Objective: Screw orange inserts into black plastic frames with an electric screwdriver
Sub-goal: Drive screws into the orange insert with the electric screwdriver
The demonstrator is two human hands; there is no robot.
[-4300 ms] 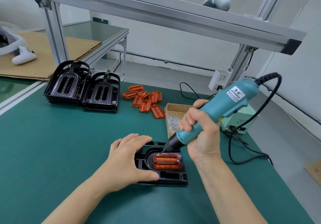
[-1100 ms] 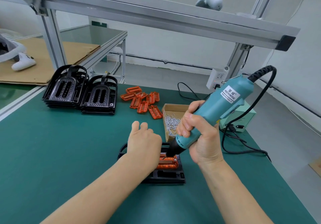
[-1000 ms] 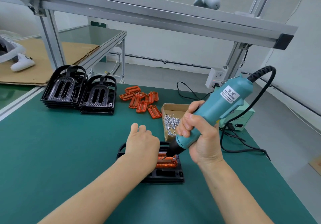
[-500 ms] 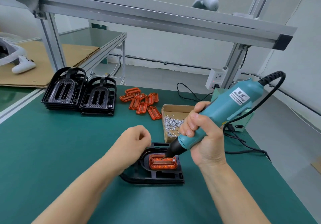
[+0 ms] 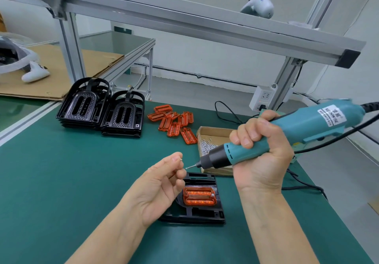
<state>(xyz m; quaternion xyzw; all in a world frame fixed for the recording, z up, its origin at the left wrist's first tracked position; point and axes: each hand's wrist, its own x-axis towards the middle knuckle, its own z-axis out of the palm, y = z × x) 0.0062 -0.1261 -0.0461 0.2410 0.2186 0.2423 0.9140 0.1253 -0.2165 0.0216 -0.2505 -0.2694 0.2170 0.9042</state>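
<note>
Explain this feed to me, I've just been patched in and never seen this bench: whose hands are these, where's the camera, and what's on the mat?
There is no machine here. A person works bare-handed, and the single camera sits on their head, looking down at a green mat.

The right hand grips a teal electric screwdriver, lifted off the work. The left hand pinches a small screw close to the bit's tip.

Below them lies a black plastic frame with an orange insert seated in it. Farther back are two stacks of black frames, a pile of loose orange inserts and a cardboard box of screws.
</note>
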